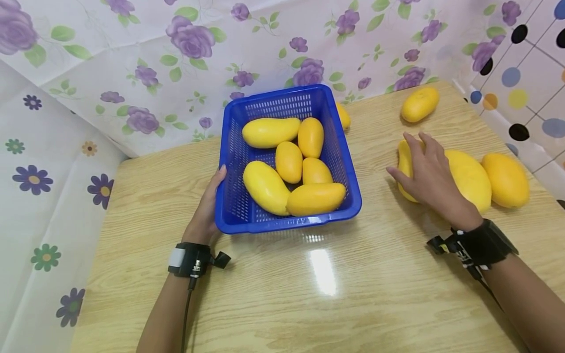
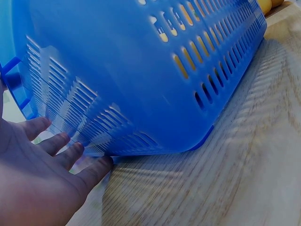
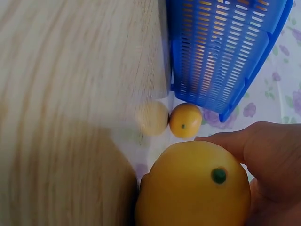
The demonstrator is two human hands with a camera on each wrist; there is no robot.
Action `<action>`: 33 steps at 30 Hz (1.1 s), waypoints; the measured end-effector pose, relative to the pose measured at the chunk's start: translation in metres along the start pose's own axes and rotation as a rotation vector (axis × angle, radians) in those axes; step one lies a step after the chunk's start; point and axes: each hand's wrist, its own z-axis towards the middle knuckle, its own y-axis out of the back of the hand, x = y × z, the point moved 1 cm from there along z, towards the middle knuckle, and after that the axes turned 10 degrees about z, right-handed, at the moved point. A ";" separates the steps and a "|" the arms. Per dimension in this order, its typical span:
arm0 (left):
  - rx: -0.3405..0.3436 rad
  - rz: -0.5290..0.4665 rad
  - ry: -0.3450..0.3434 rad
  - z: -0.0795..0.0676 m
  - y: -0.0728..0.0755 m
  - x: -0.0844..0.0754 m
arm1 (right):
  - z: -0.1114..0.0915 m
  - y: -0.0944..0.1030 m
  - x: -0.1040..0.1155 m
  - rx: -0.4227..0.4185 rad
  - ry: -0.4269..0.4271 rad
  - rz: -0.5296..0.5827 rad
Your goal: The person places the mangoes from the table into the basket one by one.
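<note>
"Six yellow fruits counted, all inside one blue basket. Why is the left hand where it is?"

"It lies along the basket's left side. The left wrist view shows the fingers straight and parted beside the slotted wall, clasping nothing. Judgement: it steadies the basket on the table."

"And the right hand?"

"Placed over a near fruit on the table, right of the basket. Fingers are spread and relaxed, the thumb on the basket side; no clenched hold shows. Whether every fingertip touches the skin, I cannot tell. The spread appears to suit the fruit's rounded form."

"Other loose stock?"

"One big fruit, partly covered by the hand, with an end fruit just beside it. A far fruit lies apart, toward the back. One more, the back fruit, shows in part past the basket's right wall."

"Basket contents, by position?"

"A long fruit by the far wall, a shorter one at its right end. Two in the middle. One slants at near left; another lies across near right. Bare floor shows between them. They lie loose, and the raised walls presumably stop any rolling."
</note>
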 end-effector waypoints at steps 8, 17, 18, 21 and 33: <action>0.009 -0.009 0.000 -0.001 -0.001 -0.002 | 0.000 0.000 -0.002 -0.004 -0.021 0.020; -0.001 0.001 0.007 -0.002 -0.002 -0.002 | -0.003 -0.001 -0.004 -0.012 -0.038 0.019; -0.004 0.002 0.006 -0.001 -0.002 -0.002 | -0.003 -0.001 -0.004 -0.011 -0.042 0.019; -0.008 0.002 0.005 -0.001 -0.001 -0.001 | -0.002 -0.001 -0.004 -0.005 -0.055 0.024; -0.014 0.017 0.006 -0.001 -0.001 -0.002 | -0.001 -0.001 -0.006 0.001 0.008 -0.011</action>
